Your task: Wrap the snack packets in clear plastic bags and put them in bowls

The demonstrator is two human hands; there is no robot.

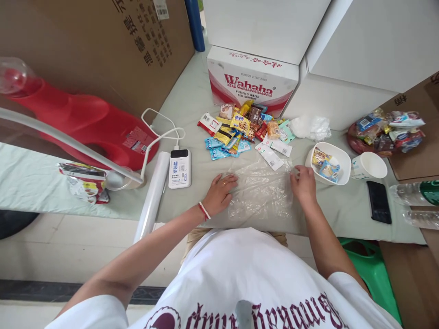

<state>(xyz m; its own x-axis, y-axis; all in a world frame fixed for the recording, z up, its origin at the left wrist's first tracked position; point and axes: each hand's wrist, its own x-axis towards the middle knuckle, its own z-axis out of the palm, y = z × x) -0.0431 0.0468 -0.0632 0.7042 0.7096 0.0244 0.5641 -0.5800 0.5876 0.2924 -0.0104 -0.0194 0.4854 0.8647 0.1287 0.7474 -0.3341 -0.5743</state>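
Observation:
A thin, crinkled sheet of clear plastic film (260, 194) lies on the cloth-covered table in front of me. My left hand (219, 194), with a ring and a beaded bracelet, rests palm down on its left edge. The fingers are stretched out and apart from the thumb. At the film's right edge is my right hand (303, 185), fingers loosely bent and apart, touching the edge. Just beyond the film lie two white sachets (269, 156) and a pile of wrapped snacks (236, 128). A white bowl (331, 163) beside my right hand holds a few snack packs.
Left of my hands are a power bank (179, 169) with a cable and a roll of plastic wrap (152, 196). A Wahaha carton (253, 80) stands behind the snacks. At right are a paper cup (369, 165), a phone (379, 202) and plastic bottles (416, 194).

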